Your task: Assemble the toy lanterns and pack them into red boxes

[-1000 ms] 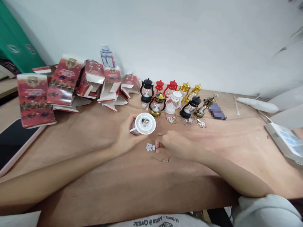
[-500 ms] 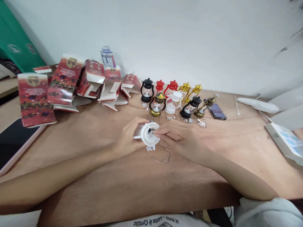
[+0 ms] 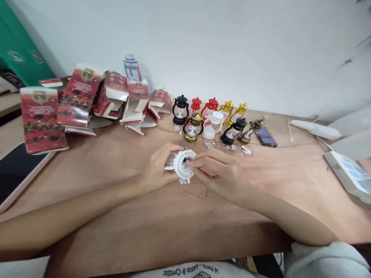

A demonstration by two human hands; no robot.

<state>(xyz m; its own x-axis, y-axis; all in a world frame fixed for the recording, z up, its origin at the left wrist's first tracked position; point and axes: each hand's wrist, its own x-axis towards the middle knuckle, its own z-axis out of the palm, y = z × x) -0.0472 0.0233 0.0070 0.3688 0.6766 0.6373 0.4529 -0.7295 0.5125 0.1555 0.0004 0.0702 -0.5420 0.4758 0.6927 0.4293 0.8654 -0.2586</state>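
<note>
Wooden table [image 3: 130, 227]: left hand [image 3: 159, 166] grips white lantern [image 3: 177, 163]; right hand [image 3: 222, 170] at base [image 3: 183, 173], grip unclear.

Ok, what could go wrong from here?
The white lantern is tilted in the left hand, so it might slip as the right hand works at its open base. The white scraps lie close by and could get knocked. The bent wire might catch on a wrist.
</note>
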